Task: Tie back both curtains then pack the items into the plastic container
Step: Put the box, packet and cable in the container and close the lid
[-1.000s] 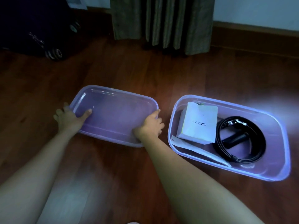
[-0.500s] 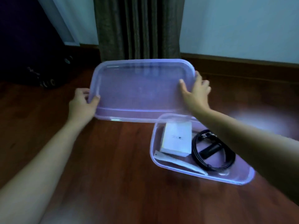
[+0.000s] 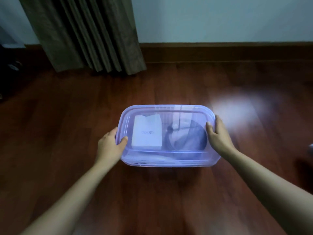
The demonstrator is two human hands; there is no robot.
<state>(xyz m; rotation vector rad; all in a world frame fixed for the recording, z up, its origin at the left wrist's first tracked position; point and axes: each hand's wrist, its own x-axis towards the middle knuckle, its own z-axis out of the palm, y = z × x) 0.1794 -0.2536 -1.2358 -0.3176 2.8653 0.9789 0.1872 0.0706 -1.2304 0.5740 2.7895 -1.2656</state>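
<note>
Both arms were uncovered. The left forearm [image 3: 67, 197] and the right forearm [image 3: 264, 175] were bare from the wrist behind each hand back to the picture's edge. The left hand [image 3: 110, 146] and the right hand [image 3: 218, 134] were bare too. Farthest from the hands, both forearms were blurred.

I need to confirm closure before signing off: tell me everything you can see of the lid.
The lid is translucent purple plastic, a rounded rectangle with a ridged rim, lying level on the container. The left hand grips its left end, the right hand its right end, thumbs on top. A white box and black coil show through. Whether it is snapped shut cannot be told.
</note>
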